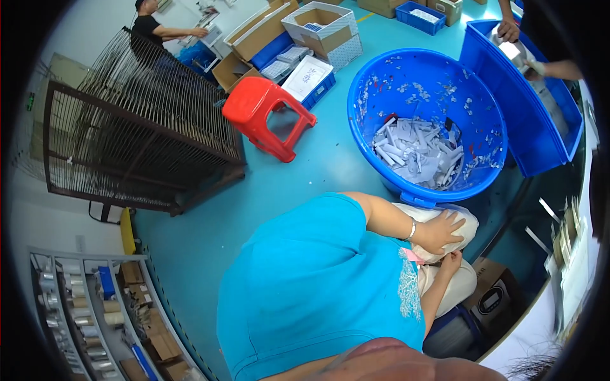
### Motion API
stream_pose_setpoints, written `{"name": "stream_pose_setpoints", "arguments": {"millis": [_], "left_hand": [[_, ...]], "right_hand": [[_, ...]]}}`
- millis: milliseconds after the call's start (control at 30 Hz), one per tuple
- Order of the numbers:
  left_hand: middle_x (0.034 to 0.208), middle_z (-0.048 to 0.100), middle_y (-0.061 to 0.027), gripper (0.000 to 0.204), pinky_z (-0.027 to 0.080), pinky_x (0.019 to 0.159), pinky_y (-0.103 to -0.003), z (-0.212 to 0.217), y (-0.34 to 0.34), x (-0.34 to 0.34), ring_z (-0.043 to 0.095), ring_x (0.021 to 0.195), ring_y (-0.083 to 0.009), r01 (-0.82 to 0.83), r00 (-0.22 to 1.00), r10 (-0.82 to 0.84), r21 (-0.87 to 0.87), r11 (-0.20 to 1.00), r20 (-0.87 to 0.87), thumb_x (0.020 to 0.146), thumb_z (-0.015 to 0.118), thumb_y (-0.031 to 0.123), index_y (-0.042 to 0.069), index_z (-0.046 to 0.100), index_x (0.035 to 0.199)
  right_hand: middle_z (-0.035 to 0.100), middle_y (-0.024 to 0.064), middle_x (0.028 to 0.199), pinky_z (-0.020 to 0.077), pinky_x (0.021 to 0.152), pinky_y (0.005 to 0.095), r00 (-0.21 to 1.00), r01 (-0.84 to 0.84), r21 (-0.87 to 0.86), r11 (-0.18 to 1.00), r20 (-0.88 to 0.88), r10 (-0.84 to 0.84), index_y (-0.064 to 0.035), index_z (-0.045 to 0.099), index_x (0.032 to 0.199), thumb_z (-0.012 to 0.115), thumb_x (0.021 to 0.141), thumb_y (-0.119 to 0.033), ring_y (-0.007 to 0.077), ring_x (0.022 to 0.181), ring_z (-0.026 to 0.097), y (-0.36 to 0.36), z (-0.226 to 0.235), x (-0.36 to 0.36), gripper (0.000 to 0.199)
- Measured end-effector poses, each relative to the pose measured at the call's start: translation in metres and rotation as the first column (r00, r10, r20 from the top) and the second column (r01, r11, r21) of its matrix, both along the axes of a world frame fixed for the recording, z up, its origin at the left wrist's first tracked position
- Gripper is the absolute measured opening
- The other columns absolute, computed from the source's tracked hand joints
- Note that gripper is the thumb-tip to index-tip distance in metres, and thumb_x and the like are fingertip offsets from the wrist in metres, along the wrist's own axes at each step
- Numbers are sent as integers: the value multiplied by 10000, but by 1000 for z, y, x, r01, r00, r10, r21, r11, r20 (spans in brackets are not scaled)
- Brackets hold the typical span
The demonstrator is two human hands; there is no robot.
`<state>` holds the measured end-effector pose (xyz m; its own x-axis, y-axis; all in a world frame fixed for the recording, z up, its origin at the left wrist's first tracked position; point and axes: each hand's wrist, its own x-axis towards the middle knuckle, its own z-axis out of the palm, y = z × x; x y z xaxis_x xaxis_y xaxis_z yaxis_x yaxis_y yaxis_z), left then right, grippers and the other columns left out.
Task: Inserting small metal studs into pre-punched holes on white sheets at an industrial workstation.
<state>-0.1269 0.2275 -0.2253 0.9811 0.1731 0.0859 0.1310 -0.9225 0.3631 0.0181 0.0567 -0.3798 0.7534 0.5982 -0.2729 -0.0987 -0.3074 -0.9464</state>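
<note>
My left hand lies flat with fingers spread on my upper knee, over pale cream trousers. A band circles its wrist. Just beside it, my right hand rests between my knees. Its fingers look curled together, and what they hold, if anything, is hidden. A small pink piece shows at the hem of my blue top, close to the left wrist. In front of my knees, toward the upper right, stands a large round blue tub with white paper scraps at its bottom.
Another person's hands handle pale material over blue bins. A red stool stands near a dark wire rack. Cartons, a shelf and a worktable edge surround me. A second person stands far left.
</note>
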Motion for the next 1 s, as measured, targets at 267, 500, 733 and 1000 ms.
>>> {"name": "stream_pose_setpoints", "arguments": {"millis": [267,500,733,1000], "left_hand": [[1661,376,-291,742,334,1158,-678,-3,-1,12,364,1504,-538,72,997,-71,-39,997,37,850,733,464,222,598,1538],[1651,391,-289,718,331,1167,-668,-4,-6,9,368,1506,-534,88,994,-86,-28,996,71,874,734,487,215,614,1528],[1672,357,-292,722,307,1214,-662,7,4,3,343,1535,-527,67,997,-68,-61,996,-21,899,741,463,210,573,1555],[1661,370,-294,710,319,1207,-644,5,3,0,366,1516,-527,40,999,-40,-48,998,6,904,731,470,211,582,1547]], "right_hand": [[724,55,1063,535,680,235,941,129,-3,992,-316,-123,-22,658,1244,634,1054,-39,128,856,687,-40,11,11,192],[722,52,1062,543,693,234,917,185,-38,982,-354,-186,-24,666,1298,660,1067,-97,119,859,687,-54,10,13,242],[725,43,1050,530,676,226,939,139,-85,987,-305,-158,-28,673,1259,635,1070,-61,111,839,688,-37,15,12,195],[725,28,1047,529,671,224,966,93,-67,993,-235,-107,-40,700,1232,657,1058,-75,103,838,684,-40,19,5,182]]}}
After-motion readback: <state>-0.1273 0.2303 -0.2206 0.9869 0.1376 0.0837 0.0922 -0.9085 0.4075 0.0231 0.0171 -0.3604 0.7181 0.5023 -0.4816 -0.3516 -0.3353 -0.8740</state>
